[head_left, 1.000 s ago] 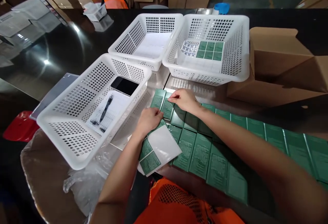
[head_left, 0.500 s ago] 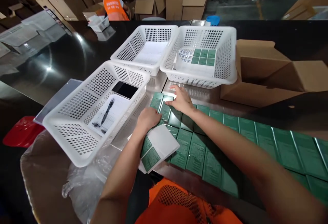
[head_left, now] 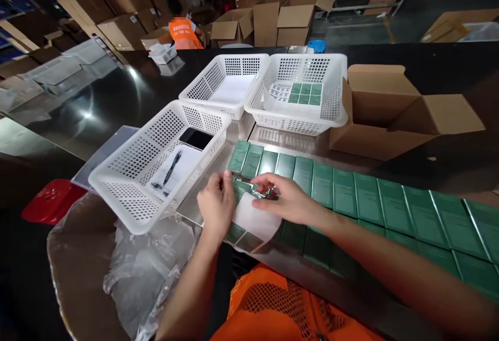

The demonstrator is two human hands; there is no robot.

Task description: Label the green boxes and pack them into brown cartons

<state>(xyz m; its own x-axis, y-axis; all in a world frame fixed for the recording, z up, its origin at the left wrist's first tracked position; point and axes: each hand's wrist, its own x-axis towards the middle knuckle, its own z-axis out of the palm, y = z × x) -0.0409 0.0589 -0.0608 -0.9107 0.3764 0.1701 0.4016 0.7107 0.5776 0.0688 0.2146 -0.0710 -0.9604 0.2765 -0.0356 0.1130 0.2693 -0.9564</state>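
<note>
Evidently, the label sheet [head_left: 257, 219] is resting between the person's two hands, its white part bowing over the green boxes [head_left: 323, 185] and its green labels [head_left: 249, 242] hanging toward the near edge of the desk [head_left: 195, 201]. The left hand [head_left: 216, 206] is curling around the sheet's left side, thumb pointing up; how firmly it is gripping, I cannot tell. The right hand [head_left: 290, 200] is keeping thumb and forefinger apart, the thumb lying against or just above the white part.

Being thin and bendy, the sheet is probably weighing almost nothing, though its labels are likely to be catching on skin; the bare white edge is offering the safest hold. The glossy boxes are looking stiff and slightly slippery, suiting a pinch at their narrow sides.

Compared with half a second ago, the right hand is no longer covering the far row's second box; it is working lower, beside the sheet, which is bending more.
</note>
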